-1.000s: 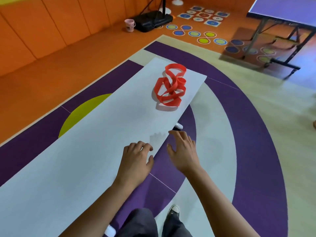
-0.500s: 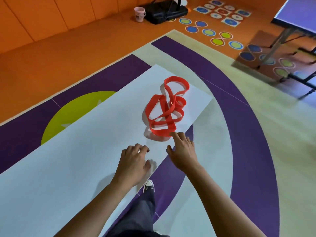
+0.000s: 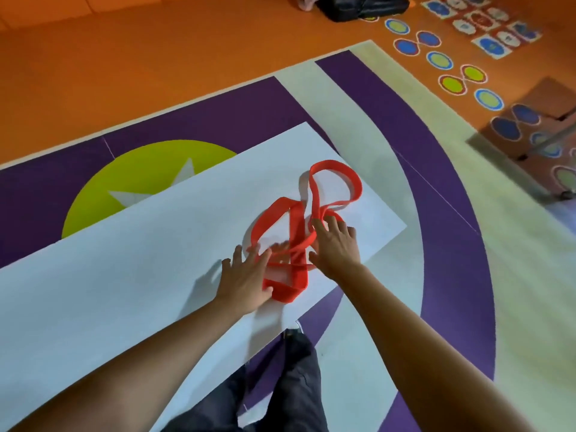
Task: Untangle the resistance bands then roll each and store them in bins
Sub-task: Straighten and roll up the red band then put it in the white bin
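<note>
Since the red bands [image 3: 296, 232] lie in one knotted heap on the white sheet [image 3: 140, 260], just past centre toward 1 o'clock, the task looks barely begun: nothing is separated or rolled, and no bin shows anywhere. The left hand [image 3: 246, 282] rests on the heap's 7 o'clock edge, fingers straight and spread, tips blurred. The right hand [image 3: 335, 244] lies flat on the strands at 3 o'clock, fingers splayed, clasping nothing visible. Farther off sit a black case [image 3: 361, 6] at 12 o'clock, painted floor circles [image 3: 439, 60] at 1 o'clock and the person's dark trousers [image 3: 299, 369] at 6 o'clock. Only the crossed loops themselves stand in the way.
</note>
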{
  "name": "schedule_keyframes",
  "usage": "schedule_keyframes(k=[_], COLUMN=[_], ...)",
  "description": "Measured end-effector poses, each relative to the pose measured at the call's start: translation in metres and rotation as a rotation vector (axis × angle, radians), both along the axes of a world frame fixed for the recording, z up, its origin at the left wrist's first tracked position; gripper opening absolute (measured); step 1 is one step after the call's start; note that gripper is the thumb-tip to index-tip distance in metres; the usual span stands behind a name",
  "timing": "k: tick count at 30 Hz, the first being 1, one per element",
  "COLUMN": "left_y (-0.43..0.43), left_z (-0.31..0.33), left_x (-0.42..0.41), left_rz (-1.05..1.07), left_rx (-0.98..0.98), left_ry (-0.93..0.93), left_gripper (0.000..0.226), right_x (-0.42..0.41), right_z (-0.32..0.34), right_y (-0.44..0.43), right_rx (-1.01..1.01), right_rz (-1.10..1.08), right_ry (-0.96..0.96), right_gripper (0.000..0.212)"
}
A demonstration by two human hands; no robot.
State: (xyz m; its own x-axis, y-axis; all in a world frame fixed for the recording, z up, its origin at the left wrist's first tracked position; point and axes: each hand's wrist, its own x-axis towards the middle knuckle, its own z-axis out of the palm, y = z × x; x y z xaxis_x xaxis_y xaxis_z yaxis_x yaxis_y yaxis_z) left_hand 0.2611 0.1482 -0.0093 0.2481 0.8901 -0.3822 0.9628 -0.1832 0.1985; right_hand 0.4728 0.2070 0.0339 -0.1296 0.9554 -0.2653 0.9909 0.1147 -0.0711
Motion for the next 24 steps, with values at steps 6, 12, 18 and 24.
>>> schedule_keyframes(k=[6,12,18,24], left_y=[0.010,0.029,0.048,0.039], left_z=[-0.028,-0.033,-0.051,-0.049], left_x=[0.017,0.034,0.049,0.051], left_rz=[0.116,0.249,0.415,0.512], left_rx=[-0.044,0.036,-0.007,0.069], left_ry=[0.073,0.177,0.082,0.105], left_gripper=[0.081,0.055,0.048,0.026], right_x=[0.024,0.039,0.052,0.071], right_z=[-0.035,-0.070,-0.098,-0.099], right_y=[0.059,0.105,0.138,0.117], right_rx=[-0.081,-0.133,0.019,0.014], right_rz=[0.154,0.346,0.408,0.351], right_ry=[-0.065,-0.207,-0.105,0.213], right_gripper=[0.115,0.116,0.059,0.031])
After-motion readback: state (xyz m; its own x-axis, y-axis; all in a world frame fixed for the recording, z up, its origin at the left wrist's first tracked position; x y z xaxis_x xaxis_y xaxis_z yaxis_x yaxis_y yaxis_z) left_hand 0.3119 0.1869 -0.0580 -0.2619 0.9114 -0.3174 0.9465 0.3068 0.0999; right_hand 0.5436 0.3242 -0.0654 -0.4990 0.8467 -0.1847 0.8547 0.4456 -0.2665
